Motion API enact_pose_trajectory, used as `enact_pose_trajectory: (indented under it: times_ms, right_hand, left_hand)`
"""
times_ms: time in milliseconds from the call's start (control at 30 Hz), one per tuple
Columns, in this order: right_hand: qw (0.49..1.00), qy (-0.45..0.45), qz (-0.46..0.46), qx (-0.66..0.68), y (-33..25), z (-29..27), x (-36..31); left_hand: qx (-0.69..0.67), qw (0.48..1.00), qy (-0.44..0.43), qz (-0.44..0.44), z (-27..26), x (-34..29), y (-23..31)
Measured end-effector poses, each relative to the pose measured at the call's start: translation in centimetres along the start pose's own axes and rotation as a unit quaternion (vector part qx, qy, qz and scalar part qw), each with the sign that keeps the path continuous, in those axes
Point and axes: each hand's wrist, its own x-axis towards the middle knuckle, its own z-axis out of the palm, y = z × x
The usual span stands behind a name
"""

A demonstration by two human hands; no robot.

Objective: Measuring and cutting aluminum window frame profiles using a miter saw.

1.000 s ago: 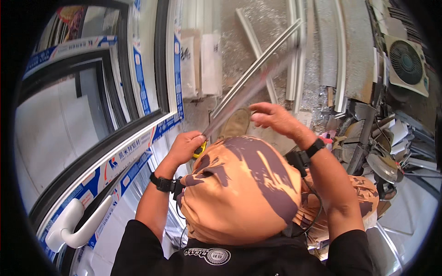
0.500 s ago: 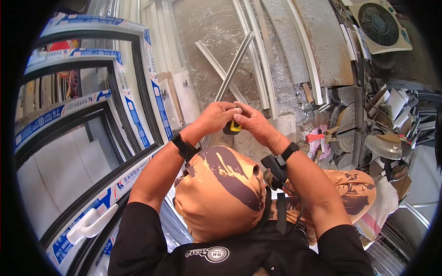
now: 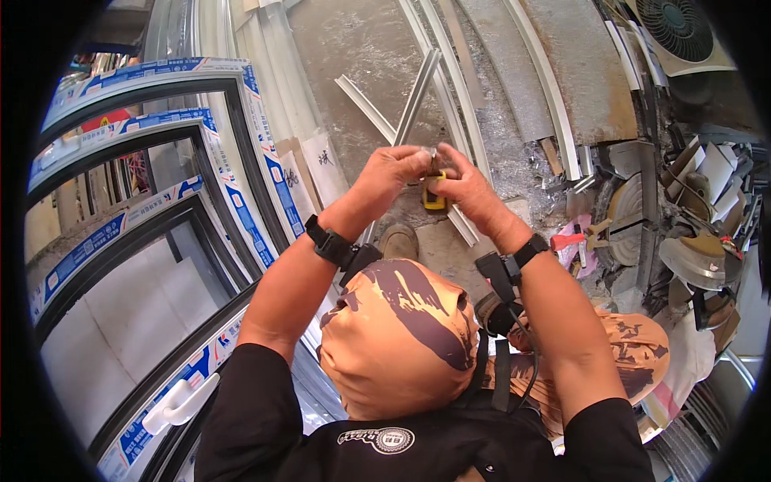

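Over the workshop floor, in front of my knees, both hands work close together. A yellow and black tape measure is gripped by my right hand, its thumb across the top of the case. Just left of it, my left hand is closed in a pinch; what lies between those fingertips is too small to make out. Beyond the hands, a pale metal profile slants away, crossing a second short profile near my left fingers.
Window frames with blue-and-white film stand at left, the nearest with a white handle. Long profiles lie ahead. At right are a red-handled tool, a round metal disc, offcuts and a fan.
Both hands have moved forward and slightly right with the tape measure. More of its yellow case shows, and a small gap has opened between my fingertips. The view has shifted a little.
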Motion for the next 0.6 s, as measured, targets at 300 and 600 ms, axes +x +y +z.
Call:
enact_pose_trajectory:
  times_ms: [300,600]
  right_hand:
    - [0.945,0.002,0.160,-0.286,3.8,-6.6,-3.4]
    - [0.986,0.084,0.057,-0.130,-1.8,-4.8,-3.8]
  left_hand:
    - [0.518,0.801,0.242,0.179,-3.6,3.5,-3.5]
    - [0.498,0.824,0.269,0.032,-4.5,3.4,-3.8]
